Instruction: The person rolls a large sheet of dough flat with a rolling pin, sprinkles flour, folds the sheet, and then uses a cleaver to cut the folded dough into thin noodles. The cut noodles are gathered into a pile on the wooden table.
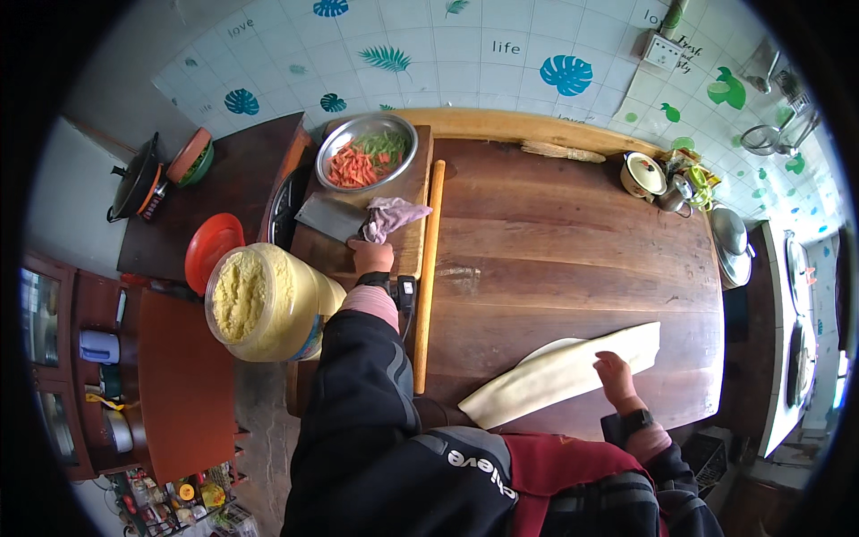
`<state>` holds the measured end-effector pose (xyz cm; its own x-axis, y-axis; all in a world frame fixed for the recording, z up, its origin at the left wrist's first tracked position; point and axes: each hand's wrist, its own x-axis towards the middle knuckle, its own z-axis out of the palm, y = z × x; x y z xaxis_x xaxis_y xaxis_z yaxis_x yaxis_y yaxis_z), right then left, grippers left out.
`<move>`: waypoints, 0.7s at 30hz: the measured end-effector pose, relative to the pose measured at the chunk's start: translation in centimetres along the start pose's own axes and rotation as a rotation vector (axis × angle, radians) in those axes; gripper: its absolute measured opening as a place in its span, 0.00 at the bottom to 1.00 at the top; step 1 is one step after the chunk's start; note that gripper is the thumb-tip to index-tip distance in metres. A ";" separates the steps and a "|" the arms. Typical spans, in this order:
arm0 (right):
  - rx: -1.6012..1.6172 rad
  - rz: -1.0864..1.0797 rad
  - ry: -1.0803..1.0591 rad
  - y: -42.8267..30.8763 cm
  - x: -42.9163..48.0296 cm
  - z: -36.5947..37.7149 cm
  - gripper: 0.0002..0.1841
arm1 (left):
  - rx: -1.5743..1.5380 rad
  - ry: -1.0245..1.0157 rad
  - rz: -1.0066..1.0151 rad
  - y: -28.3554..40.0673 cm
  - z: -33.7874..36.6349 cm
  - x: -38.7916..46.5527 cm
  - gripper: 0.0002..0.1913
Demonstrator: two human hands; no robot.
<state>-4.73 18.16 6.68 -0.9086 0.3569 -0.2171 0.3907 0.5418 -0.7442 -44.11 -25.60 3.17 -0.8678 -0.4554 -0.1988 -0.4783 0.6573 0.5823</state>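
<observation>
My left hand (373, 258) is at the wooden cutting board (396, 260), touching the near end of a cleaver (330, 217) and a crumpled pinkish cloth (392, 216). The cleaver's handle is hidden, and whether my fingers are closed around anything is unclear. Over the right part of a long folded sheet of dough (543, 384) is my right hand (614, 374), fingers loosely apart and holding nothing. The dough lies slantwise along the near edge of the wooden table (570, 248). A long rolling pin (429, 282) rests along the board's right side.
A metal bowl (367, 180) of shredded orange and green vegetables stands on the board's far end. Left of my forearm is a large jar of yellow meal (282, 302), beside a red plastic basin (212, 248). A lidded pot (643, 174) and a whisk brush (562, 152) sit at the back.
</observation>
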 end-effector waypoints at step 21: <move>0.493 0.053 -0.611 -21.4 4.0 16.2 0.22 | -1.228 -0.652 -0.328 -2.1 -5.1 -25.3 0.05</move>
<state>-19.09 -4.33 11.55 -0.8667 -0.1858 -0.4630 0.4553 0.0849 -0.8863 -20.42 -18.50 11.00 -0.8095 0.0920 -0.5799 -0.5404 -0.5028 0.6746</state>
